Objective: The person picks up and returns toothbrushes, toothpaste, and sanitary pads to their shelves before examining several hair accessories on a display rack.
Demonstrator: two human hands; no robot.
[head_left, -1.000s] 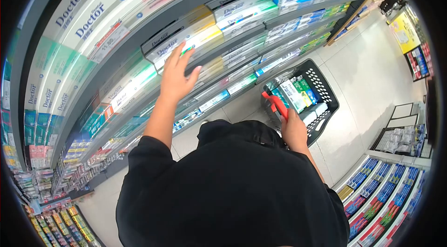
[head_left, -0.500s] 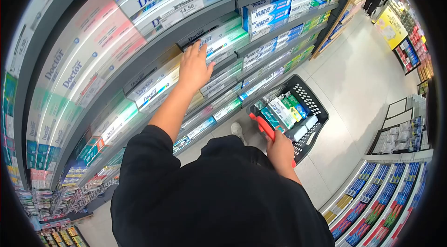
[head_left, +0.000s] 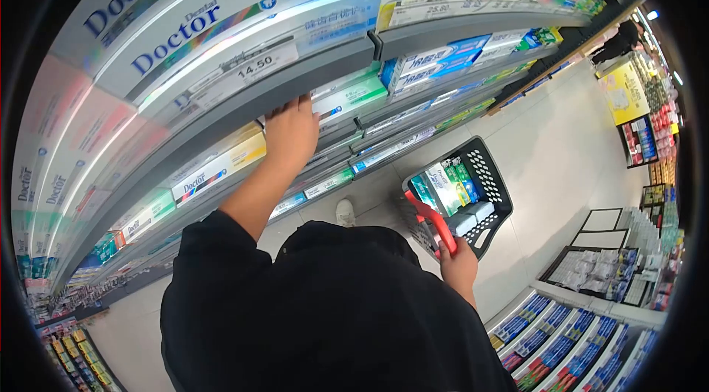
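Presently grips red handle [head_left: 437,222] of basket [head_left: 484,163], right of centre, with right hand [head_left: 459,266] | reaches left hand [head_left: 292,133] under shelf edge [head_left: 332,65], upper centre, cannot tell grip | could dislodge adjacent toothpaste boxes [head_left: 356,94] through obscured reach; could tip basket through one-handed hold | shows pale tiles [head_left: 546,148] mid-right, yellow display [head_left: 622,93] upper right

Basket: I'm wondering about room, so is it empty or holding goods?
Holding goods: several boxes and some pale grey packs lie inside the basket.

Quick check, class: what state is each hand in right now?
Left hand: reaching below the grey shelf edge, fingertips hidden; grip cannot be told.
Right hand: closed, holding the red handle of the basket.
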